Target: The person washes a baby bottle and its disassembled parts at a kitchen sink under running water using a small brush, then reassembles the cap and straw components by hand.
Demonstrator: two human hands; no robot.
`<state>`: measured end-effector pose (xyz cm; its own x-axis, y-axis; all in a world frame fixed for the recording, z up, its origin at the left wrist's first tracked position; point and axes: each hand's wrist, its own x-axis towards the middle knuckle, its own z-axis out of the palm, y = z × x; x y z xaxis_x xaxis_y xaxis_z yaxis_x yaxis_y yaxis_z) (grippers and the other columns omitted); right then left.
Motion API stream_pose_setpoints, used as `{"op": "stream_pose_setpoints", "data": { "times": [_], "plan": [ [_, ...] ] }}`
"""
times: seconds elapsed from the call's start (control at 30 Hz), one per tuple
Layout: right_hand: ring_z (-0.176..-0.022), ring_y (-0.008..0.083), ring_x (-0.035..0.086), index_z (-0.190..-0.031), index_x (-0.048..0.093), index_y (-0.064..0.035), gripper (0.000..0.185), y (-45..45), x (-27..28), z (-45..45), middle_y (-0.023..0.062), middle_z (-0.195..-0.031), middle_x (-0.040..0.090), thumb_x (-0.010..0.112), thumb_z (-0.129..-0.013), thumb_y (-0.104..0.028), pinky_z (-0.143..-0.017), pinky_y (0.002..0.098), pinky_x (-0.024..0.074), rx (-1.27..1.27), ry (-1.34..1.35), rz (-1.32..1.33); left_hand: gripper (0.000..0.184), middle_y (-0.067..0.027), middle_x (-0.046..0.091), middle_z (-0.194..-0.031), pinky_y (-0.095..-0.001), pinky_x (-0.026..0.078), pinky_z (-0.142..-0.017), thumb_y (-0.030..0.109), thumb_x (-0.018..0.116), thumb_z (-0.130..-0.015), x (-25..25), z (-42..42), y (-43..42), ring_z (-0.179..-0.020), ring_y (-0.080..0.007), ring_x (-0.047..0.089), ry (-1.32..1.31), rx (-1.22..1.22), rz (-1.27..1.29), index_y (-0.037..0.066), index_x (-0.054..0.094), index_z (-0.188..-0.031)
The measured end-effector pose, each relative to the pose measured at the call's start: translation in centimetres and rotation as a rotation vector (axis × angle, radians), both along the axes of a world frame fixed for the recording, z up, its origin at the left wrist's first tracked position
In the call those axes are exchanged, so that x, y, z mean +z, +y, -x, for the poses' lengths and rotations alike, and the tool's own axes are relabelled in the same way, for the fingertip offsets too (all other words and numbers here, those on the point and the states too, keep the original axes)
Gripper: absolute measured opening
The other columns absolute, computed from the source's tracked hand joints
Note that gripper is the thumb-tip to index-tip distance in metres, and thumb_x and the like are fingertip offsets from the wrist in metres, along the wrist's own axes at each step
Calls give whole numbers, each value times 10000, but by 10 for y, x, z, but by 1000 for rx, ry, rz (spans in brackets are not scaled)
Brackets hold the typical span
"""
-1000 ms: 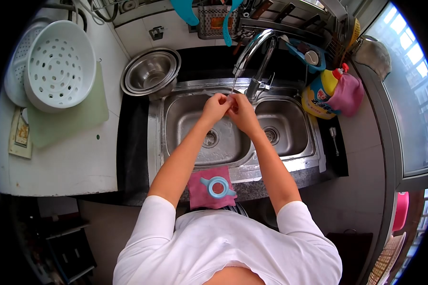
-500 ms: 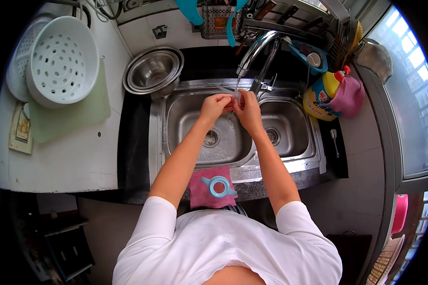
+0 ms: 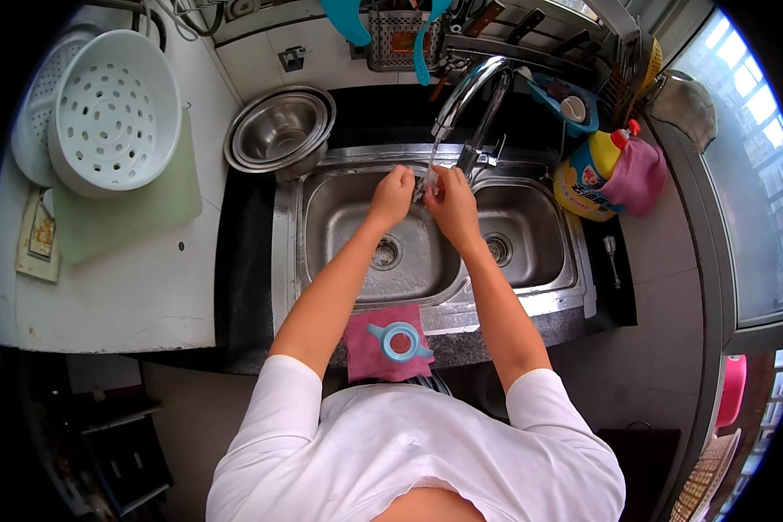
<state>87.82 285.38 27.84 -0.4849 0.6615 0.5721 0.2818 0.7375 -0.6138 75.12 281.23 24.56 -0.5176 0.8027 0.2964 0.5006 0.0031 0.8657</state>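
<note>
Water runs from the chrome faucet (image 3: pixel 470 91) onto a small, clear or whitish thing (image 3: pixel 430 181) at my right hand (image 3: pixel 451 204). The fingers of that hand are pinched on it; what it is cannot be made out. Just to the left, my left hand (image 3: pixel 392 197) is closed, its fingertips hidden, a small gap away from the right. Both hands are above the larger left basin (image 3: pixel 339 261) of the steel sink. Near the sink's front edge, a light blue ring-shaped piece with two handles (image 3: pixel 400 342) lies on a pink cloth (image 3: pixel 361 348).
Nested steel bowls (image 3: pixel 278 130) stand left of the sink. A white colander (image 3: pixel 117 113) is on a green board (image 3: pixel 130 217) at the far left. A yellow bottle (image 3: pixel 583 178) with a pink cloth stands to the right, near a metal-ended tool (image 3: pixel 612 261).
My hands were together under the water; the left has now moved slightly away from the right, leaving a gap. The view has shifted slightly.
</note>
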Motion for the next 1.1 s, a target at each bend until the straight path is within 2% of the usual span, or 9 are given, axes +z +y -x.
{"op": "stream_pose_setpoints", "data": {
  "times": [0.07, 0.1, 0.17, 0.5, 0.7, 0.87, 1.0, 1.07, 1.1],
  "plan": [
    [-610, 203, 503, -1024, 527, -36, 356, 0, 1, -1, 91, -767, 477, 620, -680, -41, -564, 296, 441, -5, 25, 51, 252, -109, 517, -616, -336, 415, -526, 262, 491, -864, -6, 5, -2, -555, -209, 513, -238, -103, 140, 24, 484, -781],
    [-609, 199, 500, -1027, 526, -34, 360, 1, 1, -1, 90, -764, 474, 620, -680, -41, -563, 292, 439, -2, 16, 47, 252, -109, 517, -616, -336, 415, -526, 262, 491, -864, 4, 1, -6, -555, -209, 513, -237, -103, 140, 24, 484, -781],
    [-608, 195, 497, -1031, 524, -33, 364, 1, 2, -1, 89, -762, 470, 619, -680, -41, -561, 288, 436, 2, 7, 45, 200, 15, 545, -704, -191, 391, -558, 270, 514, -870, 21, -8, -14, -646, -47, 482, -628, -199, 118, 88, 516, -787],
    [-646, 216, 523, -1022, 505, -24, 355, -3, 2, -1, 103, -808, 494, 619, -685, -17, -571, 295, 456, 75, 35, 115, 147, -43, 588, -895, -241, 462, -758, 110, 517, -847, 18, -8, -22, -819, -110, 563, -948, -343, -35, 17, 556, -954],
    [-652, 218, 521, -1010, 495, -9, 339, -2, -10, 6, 110, -806, 494, 611, -692, -6, -575, 289, 444, 135, 96, 165, 159, -44, 588, -895, -231, 467, -726, 84, 503, -846, 25, -8, -23, -802, -106, 564, -795, -322, 7, 2, 552, -973],
    [-669, 216, 519, -1025, 471, 9, 352, -3, -9, 8, 126, -821, 491, 606, -700, -13, -592, 295, 440, 103, 113, 187, 165, -19, 579, -823, -216, 447, -618, 150, 478, -877, 15, -7, -7, -712, -82, 540, -562, -239, 46, 18, 560, -934],
    [-736, 286, 517, -979, 464, 10, 249, 3, -15, 14, 153, -852, 483, 556, -760, -63, -643, 345, 438, 45, 82, 136, 190, -11, 577, -814, -219, 437, -600, 186, 464, -890, 11, -15, 3, -693, -71, 528, -388, -145, 80, 26, 560, -922],
    [-760, 315, 514, -955, 464, 9, 208, 6, -16, 14, 162, -862, 481, 535, -782, -81, -658, 362, 435, 23, 89, 90, 205, 3, 580, -802, -225, 435, -603, 216, 464, -895, 12, -19, 2, -692, -71, 528, -827, -202, -1, 43, 573, -913],
    [-770, 334, 507, -938, 462, 7, 184, 6, -14, 14, 170, -865, 482, 519, -798, -97, -663, 371, 430, 12, 70, 83, 205, 3, 580, -802, -225, 435, -603, 216, 464, -895, 14, -21, 0, -692, -71, 528, -827, -206, 1, 43, 573, -913]
  ]
}}
